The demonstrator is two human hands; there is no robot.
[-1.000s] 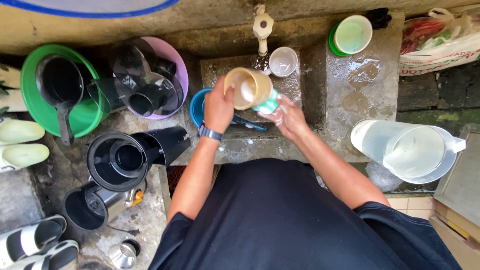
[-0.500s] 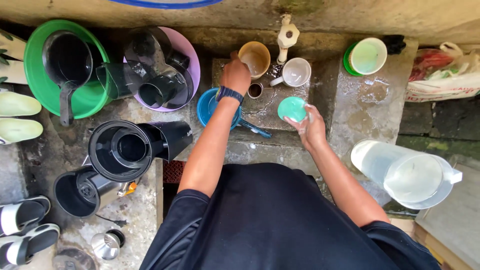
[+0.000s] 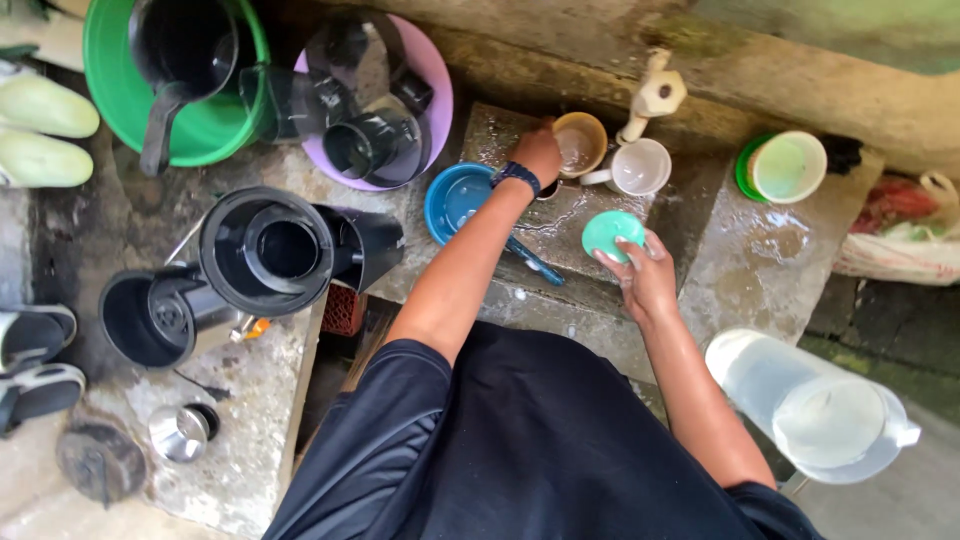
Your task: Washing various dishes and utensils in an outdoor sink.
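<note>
Tan cup (image 3: 579, 143) sitting wet at 12 o'clock, beside white mug (image 3: 638, 166). Left hand (image 3: 538, 152) gripping cup rim, fingers curled. Right hand (image 3: 646, 277) pinching green lid (image 3: 612, 233), fingers half-spread.

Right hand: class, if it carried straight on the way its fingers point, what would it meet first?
The right hand holds a green lid; beyond it, probably the white cup under the tap, though depth is unclear.

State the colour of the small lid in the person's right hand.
Teal green lid, clearest in the head view.
</note>
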